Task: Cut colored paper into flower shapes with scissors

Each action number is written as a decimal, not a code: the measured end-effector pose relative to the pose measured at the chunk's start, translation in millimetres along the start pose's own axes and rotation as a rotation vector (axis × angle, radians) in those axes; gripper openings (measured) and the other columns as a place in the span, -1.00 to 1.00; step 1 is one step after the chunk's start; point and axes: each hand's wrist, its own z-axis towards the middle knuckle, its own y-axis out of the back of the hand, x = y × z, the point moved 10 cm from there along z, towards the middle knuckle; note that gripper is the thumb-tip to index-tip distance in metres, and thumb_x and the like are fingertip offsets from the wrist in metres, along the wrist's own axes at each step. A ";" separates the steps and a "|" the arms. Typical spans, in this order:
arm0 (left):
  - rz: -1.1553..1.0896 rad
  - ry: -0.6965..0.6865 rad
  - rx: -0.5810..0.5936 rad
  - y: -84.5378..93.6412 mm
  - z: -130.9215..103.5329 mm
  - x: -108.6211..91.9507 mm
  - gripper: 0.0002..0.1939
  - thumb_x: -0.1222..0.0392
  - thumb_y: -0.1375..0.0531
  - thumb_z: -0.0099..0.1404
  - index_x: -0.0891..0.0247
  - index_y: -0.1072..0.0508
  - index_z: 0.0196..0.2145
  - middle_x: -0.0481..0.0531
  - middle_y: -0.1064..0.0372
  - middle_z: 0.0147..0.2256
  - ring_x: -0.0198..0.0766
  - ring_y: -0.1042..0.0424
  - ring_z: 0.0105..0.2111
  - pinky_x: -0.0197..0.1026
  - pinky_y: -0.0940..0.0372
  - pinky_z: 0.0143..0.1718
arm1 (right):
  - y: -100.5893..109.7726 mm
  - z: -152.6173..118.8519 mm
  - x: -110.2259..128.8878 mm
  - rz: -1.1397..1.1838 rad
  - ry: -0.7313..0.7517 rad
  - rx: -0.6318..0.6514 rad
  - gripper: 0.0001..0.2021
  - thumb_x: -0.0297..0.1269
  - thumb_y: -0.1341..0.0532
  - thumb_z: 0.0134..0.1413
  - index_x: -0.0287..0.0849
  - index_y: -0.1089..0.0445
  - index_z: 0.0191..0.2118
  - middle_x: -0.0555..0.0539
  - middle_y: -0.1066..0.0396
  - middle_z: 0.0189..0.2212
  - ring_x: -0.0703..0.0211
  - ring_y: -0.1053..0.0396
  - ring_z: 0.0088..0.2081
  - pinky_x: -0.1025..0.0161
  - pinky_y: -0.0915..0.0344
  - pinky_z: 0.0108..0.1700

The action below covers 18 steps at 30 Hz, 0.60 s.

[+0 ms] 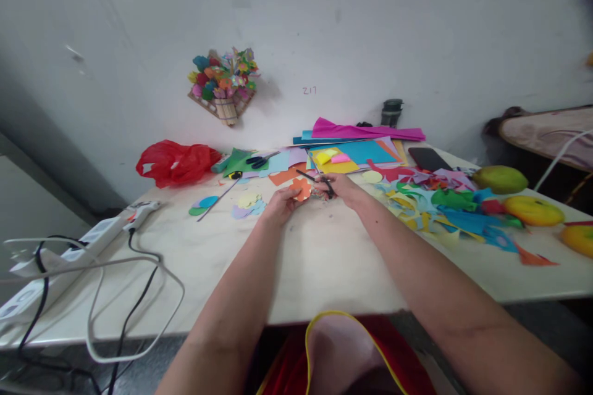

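While hands [281, 204] hold orange paper [302, 189], dark scissors [328, 187], "217" [309, 91] on wall [370, 31]

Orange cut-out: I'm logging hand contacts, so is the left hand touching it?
Touching. The head view shows the left hand pinching the orange cut-out, its fingertips overlapping the paper's left side.

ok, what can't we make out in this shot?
All in the head view:
Left hand: some fingers hidden by the orange paper piece.
Black scissors in the right hand: too small and blurred to tell if the blades touch the paper.
Red bag: contents hidden by crumpled plastic.
Rightmost yellow fruit: cut off by the right edge.
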 end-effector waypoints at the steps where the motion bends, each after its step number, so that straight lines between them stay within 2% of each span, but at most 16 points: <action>1: 0.007 -0.005 0.004 -0.2 0.5 0.2 -0.82 0.43 -0.35 0.00 0.39 -0.54 -0.36 0.10 -0.53 -0.38 -0.21 -0.52 -0.36 -0.08 -0.46 -0.12 | -1.6 0.6 -1.6 0.017 -0.007 0.002 -0.77 -0.40 -0.46 -0.10 -0.24 -0.41 -0.34 0.08 -0.35 -0.69 0.37 -0.24 -0.69 0.42 -0.01 -0.64; 7: 0.095 -0.053 -0.009 1.6 2.2 -0.9 -0.80 0.31 -0.43 -0.10 0.39 -0.52 -0.48 0.12 -0.52 -0.43 -0.21 -0.49 -0.41 -0.12 -0.45 -0.23 | -0.2 3.4 -4.7 0.029 0.008 0.032 -0.77 -0.34 -0.44 -0.07 -0.24 -0.41 -0.31 0.04 -0.40 -0.65 0.33 -0.30 -0.66 0.41 -0.01 -0.63; 13: 0.166 -0.101 0.007 -4.1 -2.8 -8.3 -0.65 0.16 -0.48 -0.14 0.39 -0.53 -0.42 0.13 -0.52 -0.40 -0.10 -0.53 -0.37 0.01 -0.46 -0.19 | -13.5 -0.7 -2.5 -0.005 0.081 0.248 -0.66 -0.08 -0.43 -0.06 -0.23 -0.36 -0.42 0.02 -0.40 -0.60 0.35 -0.28 -0.63 0.37 -0.12 -0.58; 18: 0.148 -0.113 -0.042 -0.8 -5.6 -12.8 -0.71 0.21 -0.44 -0.11 0.39 -0.52 -0.42 0.15 -0.52 -0.41 -0.08 -0.55 -0.38 0.03 -0.47 -0.18 | -23.5 -5.7 -6.5 -0.121 0.074 0.399 -0.61 0.05 -0.36 0.00 -0.22 -0.35 -0.39 0.02 -0.40 -0.59 0.36 -0.27 -0.63 0.39 -0.06 -0.61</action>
